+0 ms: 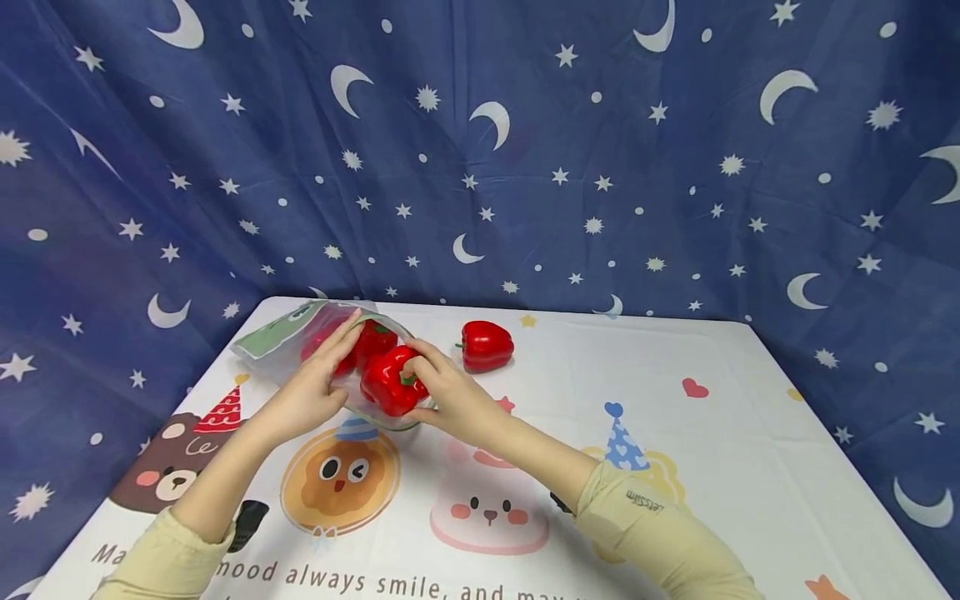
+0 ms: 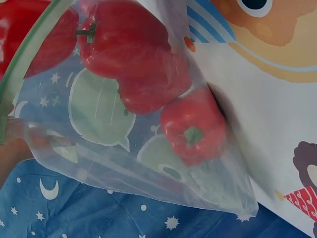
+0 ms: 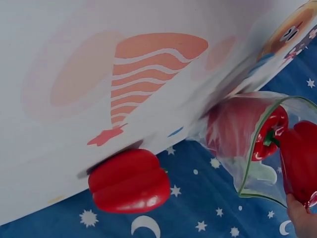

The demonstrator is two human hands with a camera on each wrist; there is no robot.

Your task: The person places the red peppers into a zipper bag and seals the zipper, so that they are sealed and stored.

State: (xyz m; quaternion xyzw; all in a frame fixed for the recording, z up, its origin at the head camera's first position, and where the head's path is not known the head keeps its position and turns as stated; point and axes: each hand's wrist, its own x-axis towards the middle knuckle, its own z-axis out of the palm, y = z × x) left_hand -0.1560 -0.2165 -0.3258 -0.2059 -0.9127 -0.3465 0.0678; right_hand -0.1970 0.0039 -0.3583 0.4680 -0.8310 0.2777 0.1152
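Note:
My right hand [image 1: 457, 400] grips a red bell pepper [image 1: 390, 385] at the mouth of a clear zip bag [image 1: 273, 337] with green printing. My left hand [image 1: 311, 396] holds the bag by its rim, fingers along the upper edge and thumb lower down. Several red peppers lie inside, among them one with a green stem [image 2: 129, 39] and another deeper in the bag [image 2: 193, 129]. In the right wrist view, the gripped pepper [image 3: 302, 158] is beside a bagged pepper [image 3: 270, 131]. The fingertips of my left hand are partly hidden by the bag.
Another red bell pepper [image 1: 487, 346] lies loose on the table, right of the bag. A white cloth [image 1: 750, 467] printed with cartoon figures covers the table. Behind its far edge hangs a blue curtain [image 1: 525, 208] with moons and stars.

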